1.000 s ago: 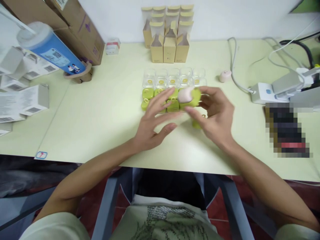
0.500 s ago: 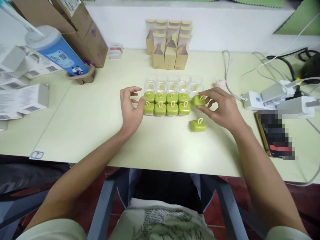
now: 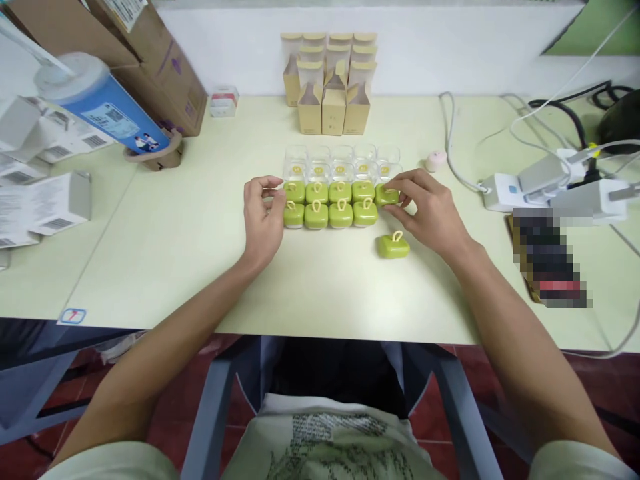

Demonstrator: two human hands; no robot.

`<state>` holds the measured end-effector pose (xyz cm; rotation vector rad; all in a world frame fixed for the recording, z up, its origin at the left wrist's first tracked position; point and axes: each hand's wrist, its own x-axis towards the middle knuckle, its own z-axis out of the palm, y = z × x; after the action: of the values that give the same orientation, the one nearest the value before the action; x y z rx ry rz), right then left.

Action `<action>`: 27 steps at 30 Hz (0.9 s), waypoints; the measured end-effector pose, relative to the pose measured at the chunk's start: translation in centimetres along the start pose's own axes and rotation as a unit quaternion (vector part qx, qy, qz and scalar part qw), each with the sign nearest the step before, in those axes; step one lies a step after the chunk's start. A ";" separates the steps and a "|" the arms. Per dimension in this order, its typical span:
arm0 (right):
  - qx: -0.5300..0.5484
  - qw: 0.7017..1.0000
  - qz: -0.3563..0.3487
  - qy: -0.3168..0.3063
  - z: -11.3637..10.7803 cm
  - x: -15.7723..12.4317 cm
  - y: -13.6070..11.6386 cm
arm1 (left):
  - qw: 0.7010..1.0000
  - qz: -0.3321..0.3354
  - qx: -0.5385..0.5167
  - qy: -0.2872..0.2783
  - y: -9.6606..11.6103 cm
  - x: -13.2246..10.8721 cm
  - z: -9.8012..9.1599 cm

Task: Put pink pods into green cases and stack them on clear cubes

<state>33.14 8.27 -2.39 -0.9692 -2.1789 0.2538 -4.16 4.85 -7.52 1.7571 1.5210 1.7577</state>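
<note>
Two rows of small glossy green cases with cream loops, one of them the front-row case (image 3: 341,215), stand packed together on the table. My right hand (image 3: 425,203) pinches a green case (image 3: 386,194) at the right end of the back row, level with its neighbours. My left hand (image 3: 264,217) rests at the rows' left end, thumb and fingers apart and curved, the thumb against the leftmost cases. One loose green case (image 3: 393,246) lies in front of the right hand. Directly behind the rows are clear plastic trays (image 3: 342,155) with yellow marks.
Open kraft boxes (image 3: 334,110) stand by the wall. To the left are a blue tube (image 3: 117,110), a large carton (image 3: 170,80) and white boxes (image 3: 60,200). On the right are a power strip (image 3: 503,192), cables, a pixelated phone (image 3: 550,260) and a small pink object (image 3: 435,160).
My right hand has moved slightly left and set the tilted green case level at the end of the back row. The left hand stays at the rows' left end.
</note>
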 end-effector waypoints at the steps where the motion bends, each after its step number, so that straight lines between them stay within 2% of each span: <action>1: 0.001 1.000 0.005 0.001 0.1 0.0 0.1 | 1.000 0.005 0.000 0.000 -0.2 0.0 0.0; 8: 0.020 0.999 0.024 -0.001 0.5 -0.4 0.8 | 1.000 -0.021 -0.004 -0.013 -0.1 0.2 -0.2; 12: 0.011 0.998 0.057 0.008 -0.1 -0.5 0.6 | 1.000 -0.027 0.002 -0.011 0.2 0.2 -0.2; 14: 0.001 0.995 0.083 0.046 -0.9 -0.5 1.5 | 0.999 0.019 0.029 0.011 0.9 0.3 -0.4; 17: -0.023 0.987 0.109 0.119 -2.1 -0.6 4.9 | 0.977 0.192 0.081 0.045 3.6 0.3 -0.6; 18: -0.046 0.985 0.107 0.130 -2.2 -0.6 6.4 | 0.959 0.267 0.085 0.040 4.9 0.2 -0.5; 19: -0.085 0.981 0.105 0.137 -2.1 -0.6 7.9 | 0.940 0.331 0.086 -0.007 6.3 0.0 -0.3; 20: -0.129 0.977 0.108 0.135 -1.9 -0.6 9.4 | 0.914 0.388 0.090 -0.078 7.7 -0.2 0.2; 21: -0.161 0.972 0.114 0.129 -1.5 -0.6 10.6 | 0.874 0.455 0.103 -0.133 9.1 -0.6 0.8; 23: -0.182 0.967 0.122 0.128 -0.5 -0.7 12.3 | 0.771 0.576 0.157 -0.220 11.4 -1.4 2.3; 24: -0.170 0.969 0.120 0.130 -0.1 -0.7 12.7 | 0.736 0.603 0.181 -0.251 12.2 -1.7 3.3; 25: -0.149 0.973 0.113 0.132 0.3 -0.8 12.9 | 0.712 0.619 0.188 -0.274 12.8 -2.0 4.2; 27: -0.109 0.980 0.094 0.134 0.7 -0.9 12.9 | 0.690 0.628 0.198 -0.300 13.3 -2.3 5.8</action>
<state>40.36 16.67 -9.06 -1.2583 -1.8970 -0.0306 7.77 0.15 -0.31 3.5795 0.2506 0.7690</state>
